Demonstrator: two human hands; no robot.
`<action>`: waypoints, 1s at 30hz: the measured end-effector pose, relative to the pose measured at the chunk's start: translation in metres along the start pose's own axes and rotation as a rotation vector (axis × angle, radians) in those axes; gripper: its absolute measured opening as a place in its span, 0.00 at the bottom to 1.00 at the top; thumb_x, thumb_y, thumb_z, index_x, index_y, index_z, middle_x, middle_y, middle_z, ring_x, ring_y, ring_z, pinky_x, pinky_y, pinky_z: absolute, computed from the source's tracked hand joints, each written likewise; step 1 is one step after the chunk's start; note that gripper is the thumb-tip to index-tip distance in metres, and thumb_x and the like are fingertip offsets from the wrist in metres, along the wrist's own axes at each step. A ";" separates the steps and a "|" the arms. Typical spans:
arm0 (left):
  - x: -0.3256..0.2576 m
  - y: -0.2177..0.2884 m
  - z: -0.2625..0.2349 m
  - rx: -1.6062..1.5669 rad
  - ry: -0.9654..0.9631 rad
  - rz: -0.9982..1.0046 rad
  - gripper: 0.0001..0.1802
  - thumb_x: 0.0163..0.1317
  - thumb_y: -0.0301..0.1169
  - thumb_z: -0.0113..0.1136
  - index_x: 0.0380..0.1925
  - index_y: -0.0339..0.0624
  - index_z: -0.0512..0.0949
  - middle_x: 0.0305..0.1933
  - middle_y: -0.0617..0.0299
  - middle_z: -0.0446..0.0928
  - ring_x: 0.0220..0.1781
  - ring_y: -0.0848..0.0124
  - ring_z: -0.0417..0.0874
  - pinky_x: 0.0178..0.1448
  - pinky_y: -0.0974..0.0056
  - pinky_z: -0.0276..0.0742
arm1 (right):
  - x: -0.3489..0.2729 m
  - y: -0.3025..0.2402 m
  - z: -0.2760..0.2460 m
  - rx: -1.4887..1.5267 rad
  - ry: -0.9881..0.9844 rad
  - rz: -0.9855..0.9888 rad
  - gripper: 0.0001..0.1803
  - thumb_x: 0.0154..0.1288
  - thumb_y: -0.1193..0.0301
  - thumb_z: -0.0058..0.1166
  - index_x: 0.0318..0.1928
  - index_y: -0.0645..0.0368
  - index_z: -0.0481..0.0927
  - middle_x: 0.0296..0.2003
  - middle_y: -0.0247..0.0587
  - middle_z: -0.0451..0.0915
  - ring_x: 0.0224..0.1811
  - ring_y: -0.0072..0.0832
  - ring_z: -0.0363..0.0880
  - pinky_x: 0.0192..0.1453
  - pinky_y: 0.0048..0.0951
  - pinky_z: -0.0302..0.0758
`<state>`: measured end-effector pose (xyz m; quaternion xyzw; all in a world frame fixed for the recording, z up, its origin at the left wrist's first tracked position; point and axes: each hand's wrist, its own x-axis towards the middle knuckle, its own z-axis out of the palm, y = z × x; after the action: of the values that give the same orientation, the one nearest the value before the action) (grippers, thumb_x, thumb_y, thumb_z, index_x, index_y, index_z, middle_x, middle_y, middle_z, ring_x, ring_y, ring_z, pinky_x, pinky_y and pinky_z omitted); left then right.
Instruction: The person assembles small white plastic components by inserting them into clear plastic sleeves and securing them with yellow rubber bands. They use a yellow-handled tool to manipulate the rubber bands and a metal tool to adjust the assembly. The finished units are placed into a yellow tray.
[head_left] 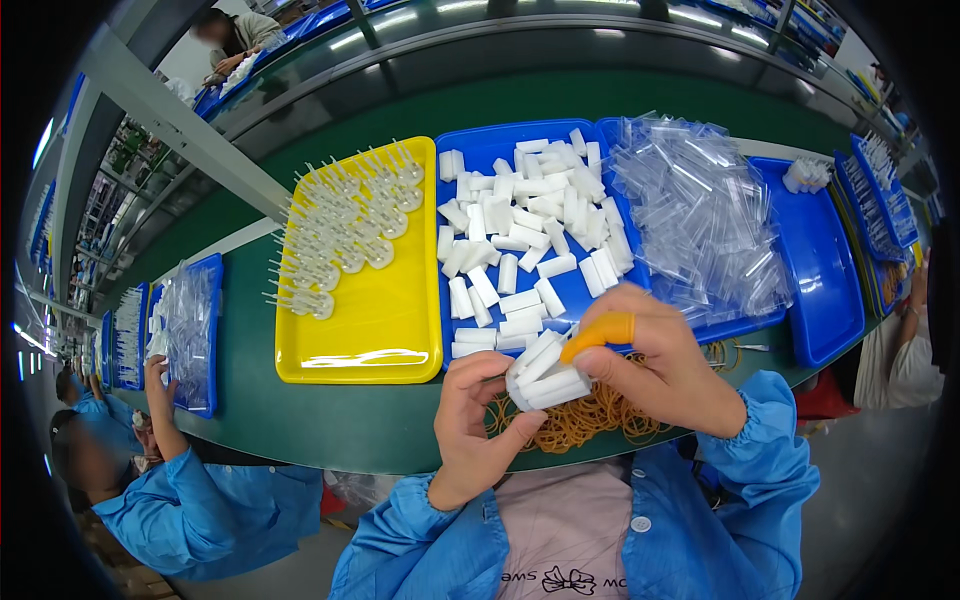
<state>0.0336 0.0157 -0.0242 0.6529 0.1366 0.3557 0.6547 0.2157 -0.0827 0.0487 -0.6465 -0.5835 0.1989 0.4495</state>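
My left hand point(478, 415) is wrapped round a bundle of white rectangular blocks point(550, 385), its thumb along the near side. My right hand point(655, 355) pinches the far right end of the same bundle, with an orange finger cot point(605, 332) over one finger. Some of its fingertips are hidden, so I cannot tell if a band lies between them. Below the bundle, a heap of tan rubber bands point(585, 420) lies on the green table point(380, 425). Just beyond my hands sits a blue tray point(475, 135) of loose white blocks point(525, 215).
At the left, a yellow tray point(365, 345) carries rows of white pronged pieces point(345, 225). Clear plastic sleeves point(700, 215) overfill a blue tray on the right. Beyond it, another blue tray point(825, 265) holds a small white bundle. A co-worker in blue point(215, 510) sits at left.
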 end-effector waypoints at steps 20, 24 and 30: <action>0.000 0.002 -0.012 -0.052 -0.064 -0.044 0.23 0.54 0.19 0.61 0.53 0.34 0.71 0.54 0.53 0.68 0.56 0.63 0.72 0.59 0.62 0.70 | 0.019 0.014 -0.014 -0.219 0.055 -0.035 0.09 0.56 0.68 0.58 0.33 0.61 0.80 0.27 0.43 0.77 0.28 0.39 0.78 0.32 0.35 0.73; -0.001 0.003 -0.010 -0.289 0.175 -0.175 0.24 0.60 0.20 0.54 0.58 0.34 0.64 0.58 0.52 0.68 0.59 0.64 0.71 0.62 0.61 0.67 | 0.018 0.029 -0.005 -0.890 -0.191 0.221 0.08 0.55 0.70 0.57 0.34 0.61 0.80 0.29 0.44 0.79 0.28 0.37 0.80 0.28 0.36 0.73; 0.006 0.005 -0.012 -0.427 0.239 -0.271 0.27 0.64 0.28 0.52 0.63 0.39 0.60 0.63 0.55 0.64 0.62 0.63 0.69 0.61 0.59 0.70 | 0.001 0.063 0.025 -1.094 -0.186 0.118 0.15 0.46 0.76 0.56 0.40 0.61 0.78 0.26 0.41 0.75 0.25 0.35 0.78 0.25 0.35 0.71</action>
<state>0.0287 0.0280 -0.0191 0.4293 0.2208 0.3599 0.7984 0.2323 -0.0676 -0.0153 -0.7969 -0.6017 -0.0515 -0.0168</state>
